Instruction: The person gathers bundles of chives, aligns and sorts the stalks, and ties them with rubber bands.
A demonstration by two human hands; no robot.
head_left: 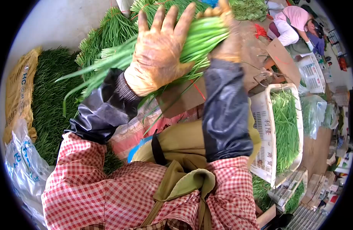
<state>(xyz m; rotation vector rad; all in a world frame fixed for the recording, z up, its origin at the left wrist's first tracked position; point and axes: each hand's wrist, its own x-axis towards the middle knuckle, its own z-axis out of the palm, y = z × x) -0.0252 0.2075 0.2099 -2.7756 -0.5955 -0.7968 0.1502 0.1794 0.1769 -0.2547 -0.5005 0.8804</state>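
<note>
A loose bunch of long green chives point(205, 36) lies at the top middle of the head view, cut ends toward the right and leaf tips trailing left. My left hand point(157, 53), in a stained tan glove, rests across the bunch with its fingers spread. At the cut ends is my right hand point(227, 36), gloved too and slightly blurred, its fingers curled around the stalks. Part of the bunch is hidden under my left hand. Behind it are tied bundles of chives point(107, 36), some with red ties.
Loose chives point(53, 103) are heaped at the left beside a yellow sack point(21, 92) and clear plastic point(25, 157). A white crate point(264, 134) of chives stands right. Red ties point(260, 31) lie on the brown surface. Another person point(291, 23) bends over at upper right.
</note>
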